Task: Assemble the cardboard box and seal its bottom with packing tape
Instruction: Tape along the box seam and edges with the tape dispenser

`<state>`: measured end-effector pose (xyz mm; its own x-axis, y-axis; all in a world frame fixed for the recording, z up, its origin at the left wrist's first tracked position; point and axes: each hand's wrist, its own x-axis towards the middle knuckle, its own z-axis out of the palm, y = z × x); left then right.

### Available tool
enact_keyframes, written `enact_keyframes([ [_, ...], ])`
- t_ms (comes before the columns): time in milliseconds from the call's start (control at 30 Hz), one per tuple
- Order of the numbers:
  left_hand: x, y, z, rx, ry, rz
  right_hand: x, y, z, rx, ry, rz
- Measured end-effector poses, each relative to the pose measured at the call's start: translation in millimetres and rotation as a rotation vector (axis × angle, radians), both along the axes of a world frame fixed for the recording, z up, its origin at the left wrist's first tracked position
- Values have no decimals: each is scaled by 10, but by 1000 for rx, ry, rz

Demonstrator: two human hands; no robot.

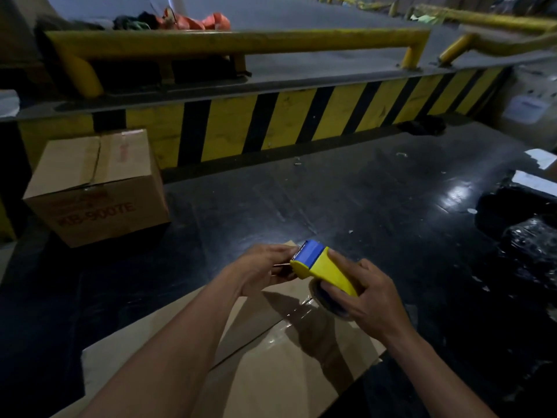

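Note:
A brown cardboard box [271, 372] lies in front of me with its flaps folded shut, and a shiny strip of clear tape [297, 310] runs along the seam. Above its far end I hold a yellow and blue tape dispenser [321, 267]. My right hand [366, 300] grips the dispenser body and its roll. My left hand [265, 268] is closed at the dispenser's blue front end, fingertips pinching at the blade, where the tape end itself is too small to make out.
A second cardboard box [99, 188] with red print stands at the left on the dark glossy floor [361, 200]. Behind it runs a yellow-and-black striped dock edge [301, 122] with yellow rails. Black plastic-wrapped bundles [524, 230] lie at the right.

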<state>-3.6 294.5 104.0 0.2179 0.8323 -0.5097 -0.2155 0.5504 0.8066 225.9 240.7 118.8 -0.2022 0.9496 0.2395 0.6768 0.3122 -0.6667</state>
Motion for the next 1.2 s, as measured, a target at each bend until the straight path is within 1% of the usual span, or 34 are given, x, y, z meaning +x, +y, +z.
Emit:
enact_keyframes([
  [67,-40,53,-17,4,16,-13,-32,52,7,13,5,16],
  [200,-90,138,-55,57,155,-59,-66,95,-21,-21,-35,65],
  [300,-76,168,-85,64,258,-54,-85,81,-51,-25,-38,72],
  [367,-60,191,-102,26,238,-14,-103,88,-55,-33,-22,54],
  [467,-79,204,-103,-66,114,38,-123,83,-45,-69,-9,39],
  [567,-147,220,-149,-4,172,-53,-144,90,-29,-76,-6,22],
  [667,-210,265,-176,13,196,-105,-198,61,18,-77,-17,9],
  [700,-229,291,-161,29,235,-119,-226,45,34,-82,-28,8],
  [800,-308,435,-93,165,491,-196,-308,-13,79,-101,-98,17],
  [833,-340,483,-52,188,513,-182,-322,-29,88,-101,-117,8],
  [900,-388,597,15,212,491,-168,-326,-40,100,-106,-130,-24],
  [1000,-334,723,78,271,545,-224,-340,0,115,-128,-155,-55],
  [1133,-246,909,2,268,561,-227,-343,114,130,-184,-137,-117],
  [1200,-264,970,-50,284,608,-255,-359,132,112,-203,-142,-128],
])
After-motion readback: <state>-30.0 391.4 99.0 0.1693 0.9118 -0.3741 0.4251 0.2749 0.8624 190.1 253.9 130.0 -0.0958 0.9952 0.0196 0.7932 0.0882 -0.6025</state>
